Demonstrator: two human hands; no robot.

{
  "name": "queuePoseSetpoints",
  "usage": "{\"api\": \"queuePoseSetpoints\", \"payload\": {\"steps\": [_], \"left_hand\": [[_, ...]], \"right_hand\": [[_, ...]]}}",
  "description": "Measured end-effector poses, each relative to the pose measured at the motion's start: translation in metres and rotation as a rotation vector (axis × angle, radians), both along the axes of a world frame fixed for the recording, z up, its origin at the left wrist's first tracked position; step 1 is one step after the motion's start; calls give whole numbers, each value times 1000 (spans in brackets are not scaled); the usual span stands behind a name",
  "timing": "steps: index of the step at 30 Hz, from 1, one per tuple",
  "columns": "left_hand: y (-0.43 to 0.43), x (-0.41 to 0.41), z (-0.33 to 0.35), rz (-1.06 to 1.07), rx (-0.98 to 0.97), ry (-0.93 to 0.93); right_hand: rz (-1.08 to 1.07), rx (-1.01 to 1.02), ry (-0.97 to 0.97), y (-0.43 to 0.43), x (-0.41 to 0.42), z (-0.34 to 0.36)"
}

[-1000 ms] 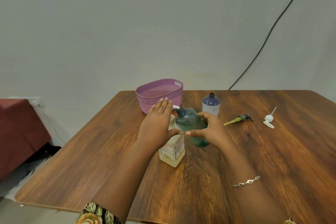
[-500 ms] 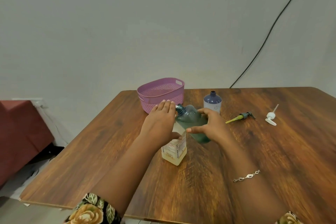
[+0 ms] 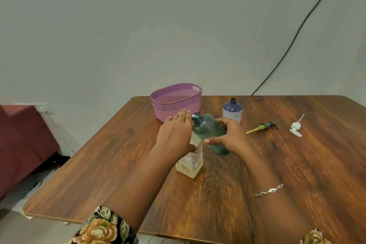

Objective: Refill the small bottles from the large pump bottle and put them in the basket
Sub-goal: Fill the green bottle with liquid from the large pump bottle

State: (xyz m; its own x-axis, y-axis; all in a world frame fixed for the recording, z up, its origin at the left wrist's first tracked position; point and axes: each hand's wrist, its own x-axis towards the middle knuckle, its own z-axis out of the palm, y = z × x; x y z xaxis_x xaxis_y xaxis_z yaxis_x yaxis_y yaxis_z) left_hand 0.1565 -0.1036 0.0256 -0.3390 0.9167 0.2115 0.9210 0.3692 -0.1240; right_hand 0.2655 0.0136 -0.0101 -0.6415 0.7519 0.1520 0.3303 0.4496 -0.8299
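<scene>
Left hand (image 3: 175,136) flat, fingers straight, pressing atop large pump bottle (image 3: 191,164) (nozzle hidden beneath). Right hand (image 3: 230,136) grips teal bottle (image 3: 210,130), tilted, long axis neck-first toward left fingertips, mouth just beside them. Basket (image 3: 176,103) beyond fingertips.

Wood table (image 3: 326,164) — black cable (image 3: 302,25) down grey wall (image 3: 138,25); maroon seat (image 3: 21,140) left.

My left hand (image 3: 176,134) covers the top of the large pump bottle (image 3: 191,164), so I cannot see the pump head under my palm. The label print just below that grip is too blurred to read. My right hand (image 3: 231,136) hides the far side of the teal bottle (image 3: 210,128).
</scene>
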Motion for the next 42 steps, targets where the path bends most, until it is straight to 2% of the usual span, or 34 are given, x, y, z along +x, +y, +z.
{"api": "queuePoseSetpoints", "payload": {"steps": [5, 13, 21, 29, 38, 42], "left_hand": [[0, -6, 11, -5, -12, -38], [0, 1, -4, 37, 4, 6], [-2, 4, 11, 51, 22, -72], [3, 5, -6, 51, 29, -6], [6, 0, 18, 27, 16, -137], [6, 4, 14, 65, 10, -70]], "right_hand": [[7, -16, 23, 0, 0, 4], [-2, -4, -13, -1, -1, 3], [-8, -46, 8, -4, 1, 9], [-19, -18, -35, -1, -1, 6], [-28, -45, 6, -2, 0, 8], [-22, -29, -10, -3, -1, 10]]}}
